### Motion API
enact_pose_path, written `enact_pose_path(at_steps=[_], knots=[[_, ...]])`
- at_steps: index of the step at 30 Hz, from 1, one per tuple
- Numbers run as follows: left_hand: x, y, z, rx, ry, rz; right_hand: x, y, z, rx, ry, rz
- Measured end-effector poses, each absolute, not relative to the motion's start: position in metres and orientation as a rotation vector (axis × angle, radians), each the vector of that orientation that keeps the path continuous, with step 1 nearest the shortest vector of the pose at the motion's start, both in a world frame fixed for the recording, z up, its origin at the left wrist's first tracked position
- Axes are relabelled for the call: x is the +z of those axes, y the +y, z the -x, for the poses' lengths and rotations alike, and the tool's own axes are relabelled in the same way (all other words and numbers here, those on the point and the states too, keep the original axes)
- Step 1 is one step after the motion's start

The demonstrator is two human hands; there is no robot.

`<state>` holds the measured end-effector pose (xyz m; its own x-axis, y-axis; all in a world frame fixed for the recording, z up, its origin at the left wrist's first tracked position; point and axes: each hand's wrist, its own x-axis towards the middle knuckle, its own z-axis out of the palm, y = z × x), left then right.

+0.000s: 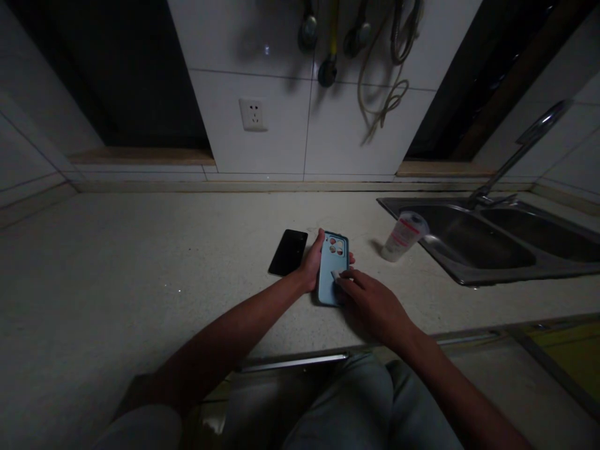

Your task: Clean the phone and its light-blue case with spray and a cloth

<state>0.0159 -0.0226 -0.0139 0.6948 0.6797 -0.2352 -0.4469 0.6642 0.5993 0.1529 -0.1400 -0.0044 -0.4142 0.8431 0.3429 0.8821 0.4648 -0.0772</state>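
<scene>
Left hand (310, 265) clasps the blue phone case (330, 275); right hand (370, 303) pinches a small white pad (337, 274) (possibly a wipe) against it; hard rubbing could slide the case into the black phone (288, 252).

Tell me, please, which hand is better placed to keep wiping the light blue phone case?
The right hand, probably: its fingertips already press a small white pad onto the phone case. The left hand is busy gripping the case's edge to steady it, beside the black phone.
</scene>
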Motion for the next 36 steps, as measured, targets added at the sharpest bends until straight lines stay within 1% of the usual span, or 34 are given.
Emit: enact_pose_path(at_steps=[5, 11, 15, 18, 22, 26, 29, 33, 36], knots=[[-0.014, -0.023, -0.015, 0.679, 0.453, -0.52, 0.001, -0.144, -0.15, -0.101, -2.41, 1.605], [-0.007, -0.026, -0.013, 0.734, 0.434, -0.461, 0.0, -0.132, -0.154, -0.065, -2.251, 1.627], [-0.004, -0.029, -0.012, 0.702, 0.411, -0.468, -0.006, -0.121, -0.155, -0.036, -2.074, 1.541], [-0.004, -0.03, -0.014, 0.713, 0.405, -0.495, -0.009, -0.114, -0.154, 0.053, -1.928, 1.4], [-0.007, -0.027, -0.016, 0.751, 0.435, -0.531, -0.005, -0.109, -0.154, 0.147, -1.732, 1.223], [-0.013, -0.025, -0.017, 0.728, 0.458, -0.562, 0.0, -0.111, -0.152, 0.218, -1.59, 1.14], [-0.017, -0.027, -0.018, 0.717, 0.489, -0.588, -0.001, -0.114, -0.147, 0.413, -1.513, 1.121], [-0.014, -0.032, -0.017, 0.808, 0.464, -0.679, -0.007, -0.117, -0.141, 0.836, -1.262, 1.101], [-0.01, -0.035, -0.015, 0.817, 0.426, -0.698, -0.007, -0.117, -0.14, 1.004, -1.06, 1.102]])
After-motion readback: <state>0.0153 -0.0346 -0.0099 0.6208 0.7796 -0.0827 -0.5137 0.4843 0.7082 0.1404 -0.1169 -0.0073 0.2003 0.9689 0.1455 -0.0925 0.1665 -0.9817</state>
